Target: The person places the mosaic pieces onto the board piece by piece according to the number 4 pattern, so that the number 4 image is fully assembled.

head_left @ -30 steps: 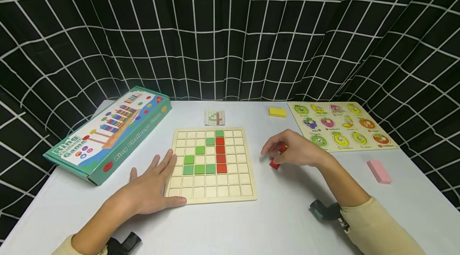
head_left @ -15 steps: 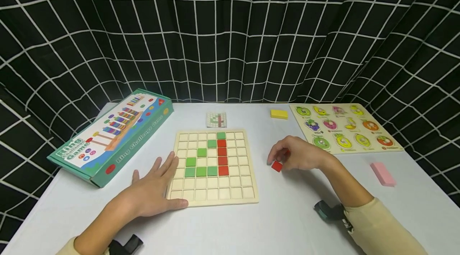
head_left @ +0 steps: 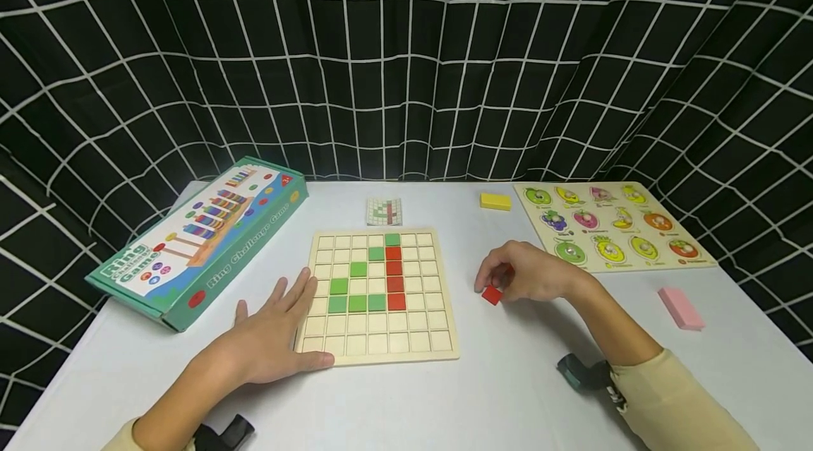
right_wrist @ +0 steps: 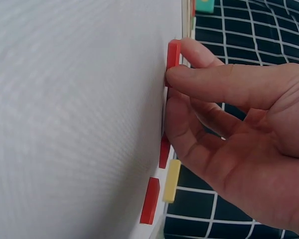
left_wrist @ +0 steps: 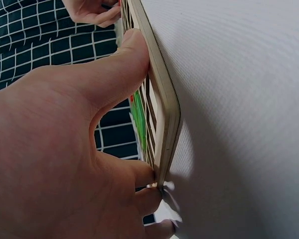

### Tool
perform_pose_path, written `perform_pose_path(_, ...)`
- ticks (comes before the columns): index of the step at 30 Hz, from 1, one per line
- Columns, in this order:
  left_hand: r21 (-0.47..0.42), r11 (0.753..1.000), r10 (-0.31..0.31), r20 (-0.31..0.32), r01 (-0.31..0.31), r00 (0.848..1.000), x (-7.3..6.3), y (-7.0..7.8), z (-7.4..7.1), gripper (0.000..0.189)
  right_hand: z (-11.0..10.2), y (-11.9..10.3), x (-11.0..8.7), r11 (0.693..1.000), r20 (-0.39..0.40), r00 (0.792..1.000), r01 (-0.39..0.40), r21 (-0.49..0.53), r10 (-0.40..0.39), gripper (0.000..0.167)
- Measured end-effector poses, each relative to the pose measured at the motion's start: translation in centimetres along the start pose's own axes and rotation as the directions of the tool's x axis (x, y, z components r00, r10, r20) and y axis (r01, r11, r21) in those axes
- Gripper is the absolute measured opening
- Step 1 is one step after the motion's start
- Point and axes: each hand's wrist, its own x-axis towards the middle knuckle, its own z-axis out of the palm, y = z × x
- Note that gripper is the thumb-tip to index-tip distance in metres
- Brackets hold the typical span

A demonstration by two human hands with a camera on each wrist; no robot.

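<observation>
My left hand (head_left: 267, 334) lies along the left edge of a wooden grid board (head_left: 377, 345), its fingers extended. In the left wrist view its thumb (left_wrist: 132, 55) presses on the board's front rim. Several green tiles (head_left: 358, 303) step diagonally and in a row across the grid, beside a column of several red tiles (head_left: 394, 267). Right of the board, my right hand (head_left: 530, 271) pinches a small red square tile (right_wrist: 173, 54) between thumb and finger, close to the tabletop. Beyond that hand, the right wrist view shows other red pieces (right_wrist: 150, 200) on the table.
A small pattern card (head_left: 384, 212) lies behind the board, a yellow block (head_left: 495, 201) to its right. The Ring Challenge Game box (head_left: 203, 239) stands left. A fruit puzzle board (head_left: 612, 225) and a pink block (head_left: 681, 308) are at the right. Gridded black cloth hangs behind.
The head view has shifted slightly. My right hand has settled around the red tile, whose flat face now shows below the fingers. My left hand stays on the board; the board's tiles are unchanged.
</observation>
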Motion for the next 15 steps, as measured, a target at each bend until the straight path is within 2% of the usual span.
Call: perform_pose_path(15,0.006,1.000,0.002,-0.001,-0.002,1.000,-0.04,-0.01,-0.02,0.124,0.02,0.15,0.05,1.000,-0.023,1.000,0.001,0.018,0.000,0.028)
